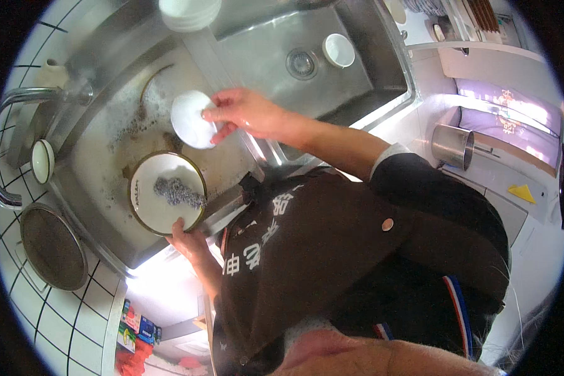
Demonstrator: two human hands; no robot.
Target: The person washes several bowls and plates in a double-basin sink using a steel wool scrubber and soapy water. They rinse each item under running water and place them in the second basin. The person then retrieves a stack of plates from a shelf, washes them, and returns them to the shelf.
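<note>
My left hand [188,243] grips the near edge of a round white plate with a dark rim [145,214], thumb on top. A steel wool scourer [178,191] lies on the plate. Above and to the right, my right hand [230,117] holds a small white bowl [190,122], tilted, by its edge. Both dishes are over the left sink basin [98,188], where cloudy, sudsy water stands. A curved rim of something lies partly under the water; what it belongs to is hidden.
Stacked white bowls [190,14] stand at the top by the basin divider [207,56]. The right basin holds a white cup or bowl [339,50] near its drain strainer [302,64]. A faucet [33,94], small dish [43,161] and round dark pan or lid [54,246] are left.
</note>
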